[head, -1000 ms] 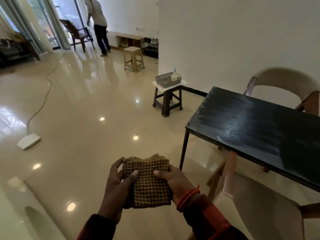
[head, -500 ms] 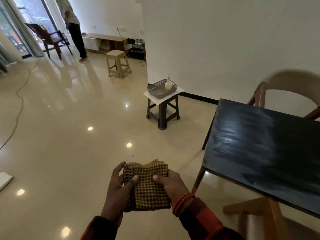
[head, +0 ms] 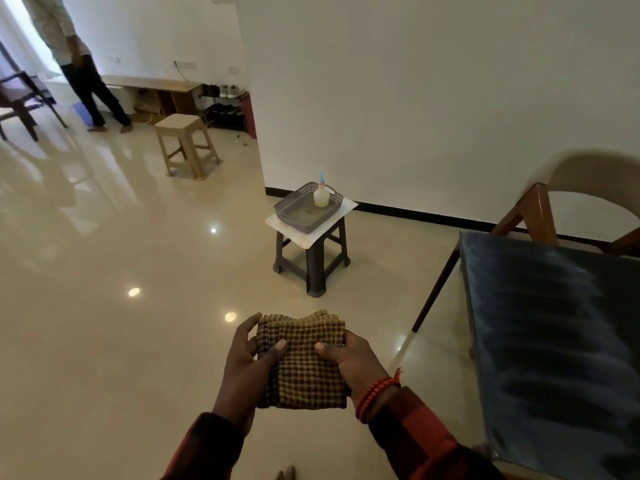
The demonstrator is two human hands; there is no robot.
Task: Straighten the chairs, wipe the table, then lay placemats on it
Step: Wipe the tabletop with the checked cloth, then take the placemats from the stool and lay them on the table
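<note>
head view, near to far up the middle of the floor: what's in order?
Folded brown-and-tan waffle-weave cloth held in both hands → dark plastic stool carrying a grey slotted basket → beige plastic stool → low wooden bench along the far wall.

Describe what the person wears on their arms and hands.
Both arms are covered by long sleeves in dark red with darker bands, reaching to the wrists. The left hand is bare, with no ring or glove. The right hand is bare too, but its wrist carries a bracelet of small red-orange beads wound in two rows.
</note>
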